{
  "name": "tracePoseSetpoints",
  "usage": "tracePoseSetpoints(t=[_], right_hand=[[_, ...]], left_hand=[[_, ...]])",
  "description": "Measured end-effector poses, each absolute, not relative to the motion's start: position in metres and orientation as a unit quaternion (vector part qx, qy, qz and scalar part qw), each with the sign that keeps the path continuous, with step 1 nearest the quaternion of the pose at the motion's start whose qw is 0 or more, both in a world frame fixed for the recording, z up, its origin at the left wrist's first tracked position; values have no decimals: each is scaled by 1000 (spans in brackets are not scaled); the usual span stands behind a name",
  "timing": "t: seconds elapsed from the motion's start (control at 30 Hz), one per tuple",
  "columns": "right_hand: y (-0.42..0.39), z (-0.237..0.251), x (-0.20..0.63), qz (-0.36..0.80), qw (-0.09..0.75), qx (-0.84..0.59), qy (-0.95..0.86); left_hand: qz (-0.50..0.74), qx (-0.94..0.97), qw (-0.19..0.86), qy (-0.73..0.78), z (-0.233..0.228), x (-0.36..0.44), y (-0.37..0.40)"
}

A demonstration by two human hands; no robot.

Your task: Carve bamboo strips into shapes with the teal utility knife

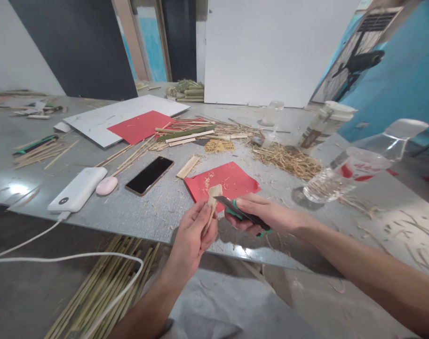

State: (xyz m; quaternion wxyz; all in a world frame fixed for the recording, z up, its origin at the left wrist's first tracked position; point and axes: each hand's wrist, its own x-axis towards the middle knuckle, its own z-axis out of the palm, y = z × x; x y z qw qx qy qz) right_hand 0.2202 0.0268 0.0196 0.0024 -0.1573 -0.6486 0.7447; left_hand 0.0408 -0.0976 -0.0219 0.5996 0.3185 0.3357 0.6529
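Observation:
My left hand (197, 226) is closed around the thin handle of a small pale wooden piece (215, 190), broad at its upper end like a spoon or paddle. In my right hand (251, 214) is a green and black utility knife (238, 211). Its dark blade points left and lies against or very close to the wooden piece, just below the broad end; I cannot tell if it touches. Beneath and behind both hands lies a red sheet (232, 179) scattered with shavings. A flat wooden strip (188, 166) rests just beyond that sheet's left corner.
A phone (150, 175), a pink case (107, 186) and a cabled power bank (77, 189) lie leftward. A water bottle (362, 160) and a lidded cup (325, 125) stand at right, near a shavings heap (288, 160). Bamboo strips (189, 134) lie behind. Long stalks (105, 282) are below the table edge.

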Motion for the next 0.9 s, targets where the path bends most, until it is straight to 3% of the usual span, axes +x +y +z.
tracePoseSetpoints(t=[0.13,0.23,0.37,0.57,0.9], right_hand=[[29,23,224,654,102,-146,-735],[30,25,227,446,184,-160,-861],[27,18,227,235,208,-138,-940],[19,13,223,144,201,-138,-959],[17,15,223,97,198,-140,-965]], left_hand=[[657,271,657,251,-18,40,-95],[647,248,684,227,-15,39,-95],[635,243,696,232,-15,42,-97],[629,241,697,246,-19,47,-98],[649,252,665,269,-17,53,-101]])
